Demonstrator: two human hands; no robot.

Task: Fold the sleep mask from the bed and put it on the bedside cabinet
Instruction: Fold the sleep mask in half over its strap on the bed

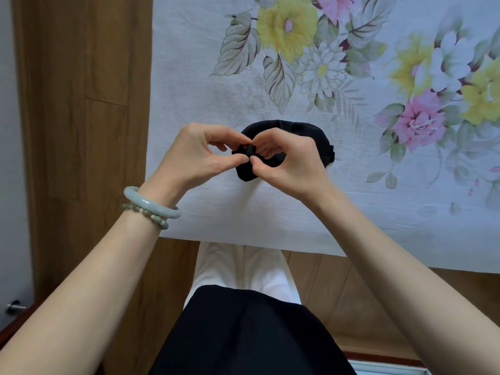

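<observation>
A black sleep mask (303, 131) lies on the flowered bedsheet (297, 212) near the bed's front edge. My left hand (197, 155) and my right hand (286, 161) meet over the mask's left part. Both pinch a small bunched piece of its black fabric or strap between thumb and fingers. My right hand covers the middle of the mask; its right end and top edge show beyond the fingers. The bedside cabinet cannot be made out with certainty.
The wooden floor (86, 104) runs along the left of the bed and under its front edge. A metal fitting (13, 307) sticks out at the lower left beside a dark wooden edge. My left wrist wears a pale bangle (151, 203).
</observation>
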